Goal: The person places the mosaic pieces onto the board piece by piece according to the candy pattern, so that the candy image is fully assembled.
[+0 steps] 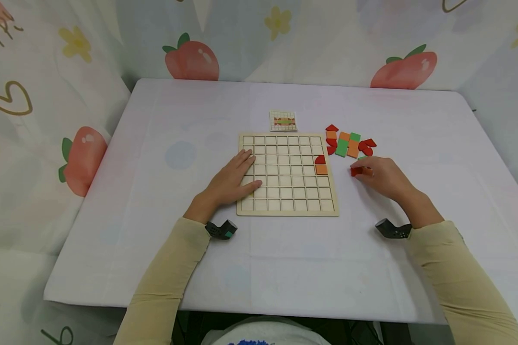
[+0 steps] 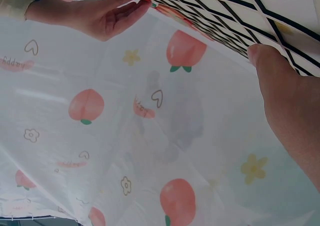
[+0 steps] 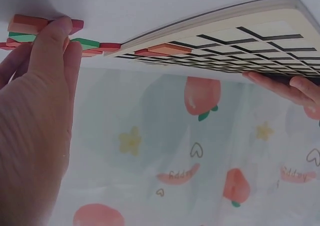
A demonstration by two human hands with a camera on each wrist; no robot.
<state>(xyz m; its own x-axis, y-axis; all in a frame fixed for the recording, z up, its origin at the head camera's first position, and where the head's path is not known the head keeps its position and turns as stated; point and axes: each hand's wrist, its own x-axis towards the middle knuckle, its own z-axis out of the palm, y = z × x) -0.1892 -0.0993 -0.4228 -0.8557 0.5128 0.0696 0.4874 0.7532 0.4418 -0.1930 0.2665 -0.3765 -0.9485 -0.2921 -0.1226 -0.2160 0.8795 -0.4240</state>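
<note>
A wooden grid board point(image 1: 287, 211) lies on the white table point(image 1: 155, 143). Two tiles sit in its right column: a red quarter-round point(image 1: 320, 160) above an orange square point(image 1: 321, 169). My left hand point(image 1: 237, 177) lies flat with straight fingers on the board's left side; it shows in the left wrist view point(image 2: 290, 101) and the right wrist view point(image 3: 280, 83). My right hand point(image 1: 377, 173) is just right of the board and pinches a red tile point(image 1: 356, 171) at its fingertips point(image 3: 57, 26). Loose red, orange and green tiles point(image 1: 347, 143) lie beyond it.
A small pattern card point(image 1: 283, 120) lies just behind the board. Peach-printed cloth point(image 1: 47, 120) hangs around the table on the left and back. Black wrist cameras point(image 1: 221, 229) sit at both cuffs. The table's front edge point(image 1: 241, 309) is near my body.
</note>
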